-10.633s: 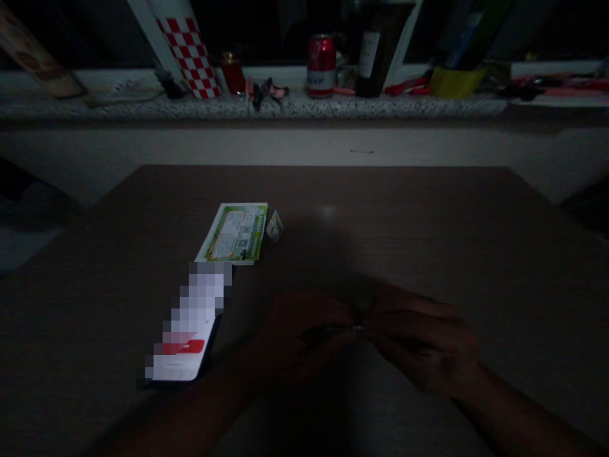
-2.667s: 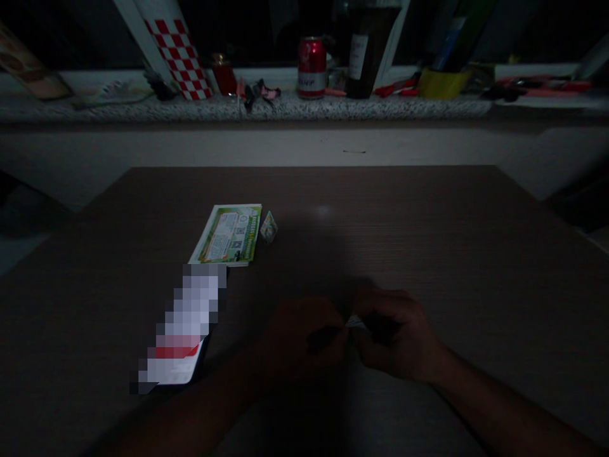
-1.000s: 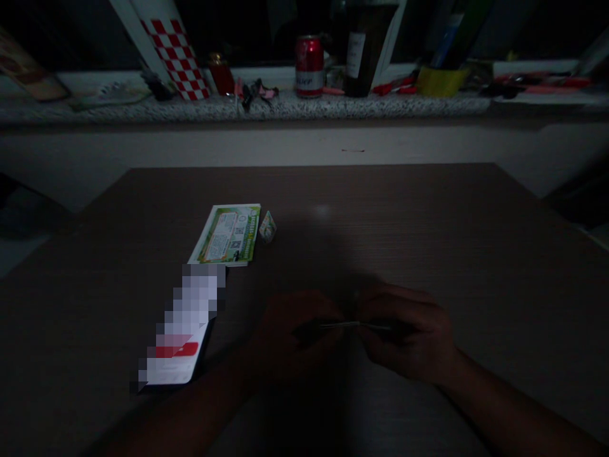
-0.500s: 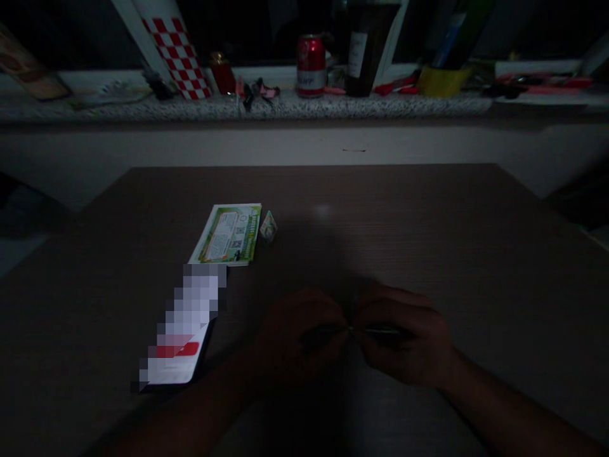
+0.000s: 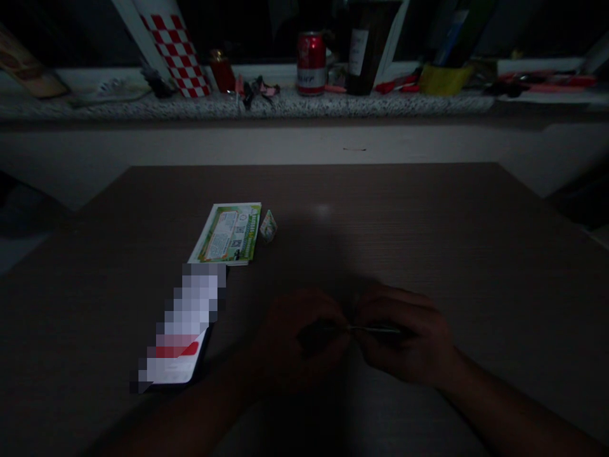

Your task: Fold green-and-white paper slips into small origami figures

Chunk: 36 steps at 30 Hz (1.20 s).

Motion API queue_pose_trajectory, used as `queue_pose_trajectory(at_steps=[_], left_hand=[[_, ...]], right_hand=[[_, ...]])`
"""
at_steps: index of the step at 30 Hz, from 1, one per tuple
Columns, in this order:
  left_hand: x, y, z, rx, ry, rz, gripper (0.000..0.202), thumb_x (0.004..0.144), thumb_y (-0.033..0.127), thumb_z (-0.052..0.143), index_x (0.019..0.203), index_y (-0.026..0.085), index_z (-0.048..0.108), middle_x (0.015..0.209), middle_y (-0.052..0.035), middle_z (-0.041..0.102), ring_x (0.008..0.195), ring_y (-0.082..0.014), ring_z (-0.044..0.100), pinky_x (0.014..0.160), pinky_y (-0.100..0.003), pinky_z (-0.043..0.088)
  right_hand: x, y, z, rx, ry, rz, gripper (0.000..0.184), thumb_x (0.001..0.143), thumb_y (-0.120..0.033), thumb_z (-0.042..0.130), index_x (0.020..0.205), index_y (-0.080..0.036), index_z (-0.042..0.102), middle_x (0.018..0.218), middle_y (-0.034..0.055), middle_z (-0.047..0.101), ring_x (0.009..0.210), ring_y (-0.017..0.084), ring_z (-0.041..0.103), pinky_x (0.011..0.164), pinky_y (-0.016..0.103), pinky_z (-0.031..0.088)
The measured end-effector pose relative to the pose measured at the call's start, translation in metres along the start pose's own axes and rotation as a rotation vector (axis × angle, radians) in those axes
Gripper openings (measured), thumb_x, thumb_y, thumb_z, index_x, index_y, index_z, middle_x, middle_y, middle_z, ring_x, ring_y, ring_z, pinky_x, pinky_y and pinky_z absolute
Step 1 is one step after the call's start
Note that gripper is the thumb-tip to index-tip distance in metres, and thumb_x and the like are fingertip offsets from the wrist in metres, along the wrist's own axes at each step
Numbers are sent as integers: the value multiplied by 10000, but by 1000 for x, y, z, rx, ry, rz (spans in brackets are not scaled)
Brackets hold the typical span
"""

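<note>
In the dim light, my left hand (image 5: 304, 336) and my right hand (image 5: 404, 333) meet fingertip to fingertip low over the table. Both are closed in a pinch on a thin sheet (image 5: 380, 329), which looks like paper and shows edge-on as a pale line. Most of the sheet is hidden by fingers and shadow. Beyond my left hand, a small folded paper piece (image 5: 269, 226) stands by the corner of a green and white printed booklet (image 5: 228, 235). A lit phone (image 5: 178, 368) lies left of my left forearm, its screen largely pixelated.
The wooden table (image 5: 404, 216) ends at a white wall. Above it, a speckled stone sill (image 5: 285, 108) carries a red can (image 5: 311, 63), a dark cup (image 5: 366, 57), a red-checked tube (image 5: 178, 54), a small red bottle (image 5: 222, 73) and a yellow holder (image 5: 443, 79).
Both hands stay almost in place, still pinching the sheet. Its visible edge has shifted very slightly between the fingertips.
</note>
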State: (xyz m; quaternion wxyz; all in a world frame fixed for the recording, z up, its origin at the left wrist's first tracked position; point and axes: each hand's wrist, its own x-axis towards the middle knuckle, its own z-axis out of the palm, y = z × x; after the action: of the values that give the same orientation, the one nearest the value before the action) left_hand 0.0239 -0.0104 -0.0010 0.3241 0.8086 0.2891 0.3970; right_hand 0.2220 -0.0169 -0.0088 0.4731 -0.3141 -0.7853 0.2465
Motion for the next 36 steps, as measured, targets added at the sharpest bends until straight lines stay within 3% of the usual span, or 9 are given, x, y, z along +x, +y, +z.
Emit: queue_pose_trajectory(at_steps=[21, 29, 36], left_hand=[[1, 4, 0, 274, -78, 187, 54, 817, 131, 574, 836, 159, 616, 780, -42, 675, 718, -139, 608, 667, -250, 480], [4, 4, 2, 201, -26, 293, 61, 811, 119, 575, 779, 170, 587, 693, -24, 657, 640, -116, 591, 625, -229, 490], [7, 7, -6, 135, 3, 228, 75, 764, 81, 620, 783, 153, 615, 680, -33, 663, 635, -116, 619, 586, -202, 496]], right_hand=[[-2, -1, 4, 15, -44, 6, 167, 646, -41, 637, 752, -163, 595, 658, 33, 615, 578, 139, 578, 497, 250, 434], [-1, -4, 4, 24, -36, -39, 179, 614, -46, 656, 721, -170, 584, 628, 26, 613, 575, 145, 587, 530, 268, 447], [-5, 2, 0, 83, 4, 22, 243, 580, -29, 655, 742, -191, 572, 646, 13, 591, 563, 143, 563, 486, 258, 419]])
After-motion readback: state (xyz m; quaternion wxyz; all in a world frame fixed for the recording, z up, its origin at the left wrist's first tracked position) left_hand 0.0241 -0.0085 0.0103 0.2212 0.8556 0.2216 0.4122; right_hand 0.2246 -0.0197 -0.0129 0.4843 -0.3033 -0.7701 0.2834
